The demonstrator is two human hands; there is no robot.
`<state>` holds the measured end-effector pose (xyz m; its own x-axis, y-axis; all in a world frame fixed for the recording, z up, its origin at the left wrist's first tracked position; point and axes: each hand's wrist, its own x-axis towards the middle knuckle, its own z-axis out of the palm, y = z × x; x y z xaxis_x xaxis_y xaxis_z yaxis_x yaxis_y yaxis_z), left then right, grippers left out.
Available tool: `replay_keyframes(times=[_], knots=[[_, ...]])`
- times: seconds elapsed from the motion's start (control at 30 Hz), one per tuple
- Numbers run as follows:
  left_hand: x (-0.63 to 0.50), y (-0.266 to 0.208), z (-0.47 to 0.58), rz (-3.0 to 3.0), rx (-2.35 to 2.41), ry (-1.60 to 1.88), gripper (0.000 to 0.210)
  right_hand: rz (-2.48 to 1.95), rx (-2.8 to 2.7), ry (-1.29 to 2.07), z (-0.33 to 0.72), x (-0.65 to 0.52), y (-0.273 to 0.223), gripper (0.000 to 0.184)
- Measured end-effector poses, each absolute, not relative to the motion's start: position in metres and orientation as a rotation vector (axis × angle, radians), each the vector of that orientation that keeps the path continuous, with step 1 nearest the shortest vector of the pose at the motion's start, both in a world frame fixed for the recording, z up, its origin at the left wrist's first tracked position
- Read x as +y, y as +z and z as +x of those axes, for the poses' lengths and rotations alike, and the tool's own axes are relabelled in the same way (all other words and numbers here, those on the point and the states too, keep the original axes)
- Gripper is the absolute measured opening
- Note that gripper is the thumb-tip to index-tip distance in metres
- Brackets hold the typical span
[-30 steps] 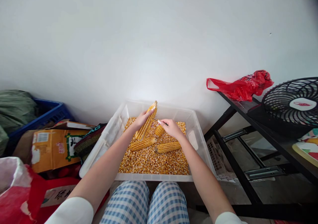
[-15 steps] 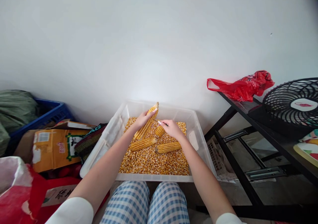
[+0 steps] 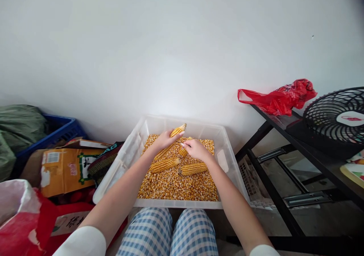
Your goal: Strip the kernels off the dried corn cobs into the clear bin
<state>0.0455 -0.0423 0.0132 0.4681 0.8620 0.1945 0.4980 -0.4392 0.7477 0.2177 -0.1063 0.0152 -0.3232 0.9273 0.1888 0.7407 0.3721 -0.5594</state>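
Observation:
My left hand [image 3: 165, 139] is wrapped round an ear of dried corn [image 3: 178, 130], whose tip points up and to the right. Close by on the right, my right hand [image 3: 195, 149] is closed on a thin, dark, pointed tool [image 3: 187, 145], mostly hidden by the fingers. Both hands are over a clear plastic bin [image 3: 178, 203] holding a layer of loose corn kernels [image 3: 176, 189]. On the kernels lie a left ear [image 3: 165, 165] and a right ear [image 3: 193, 169]. Another ear [image 3: 182, 151] shows partly behind my right hand.
At left are a blue crate [image 3: 61, 133], an orange carton [image 3: 64, 170], a mesh bag [image 3: 100, 169] and a red bag [image 3: 45, 218]. A black table [image 3: 313, 150] on the right bears a red plastic bag [image 3: 284, 99] and a fan [image 3: 338, 116]. A white wall [image 3: 170, 51] rises behind the bin.
The ear in my left hand has tilted lower and turned toward the right. My right hand, with the tool, has dropped slightly. The view has shifted a little.

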Motion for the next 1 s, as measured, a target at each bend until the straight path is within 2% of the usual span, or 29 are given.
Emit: replay_keyframes(times=[0.23, 0.47, 0.8, 1.0], knots=[[-0.039, -0.002, 0.050, 2.463, 1.049, 0.445, 0.041, -1.387, -2.325, 0.828, 0.232, -0.100, 0.011, 0.030], [-0.041, 0.004, 0.049, 2.414, 1.064, 0.599, 0.045, -1.326, -2.304, 0.932, 0.243, -0.093, 0.010, 0.036], [-0.039, -0.002, 0.049, 2.505, 1.052, 0.543, 0.040, -1.361, -2.296, 0.942, 0.245, -0.089, 0.006, 0.037], [-0.039, 0.001, 0.052, 2.475, 1.121, 0.650, 0.045, -1.280, -2.554, 1.077, 0.225, -0.090, -0.004, 0.025]])
